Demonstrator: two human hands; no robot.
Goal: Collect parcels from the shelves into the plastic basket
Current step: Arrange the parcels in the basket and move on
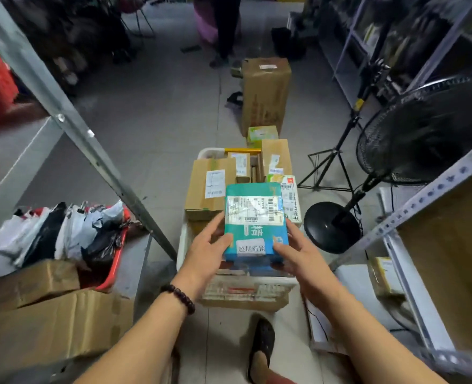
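Observation:
A teal parcel (pixel 255 223) with a white shipping label is held over the near end of the white plastic basket (pixel 183 239) on the floor. My left hand (pixel 207 245) grips its left edge and my right hand (pixel 298 253) grips its right edge. The basket holds several cardboard parcels, among them a large brown box (pixel 207 187) at the left and a taller brown box (pixel 275 156) at the far right. The basket's bottom is hidden under the parcels.
Metal shelving stands on both sides, a red tray (pixel 112 270) of bagged parcels low on the left. A black floor fan (pixel 423 134) and a tripod (pixel 331 162) stand right of the basket. A tall carton (pixel 265 92) and a standing person (pixel 223 23) are farther down the aisle.

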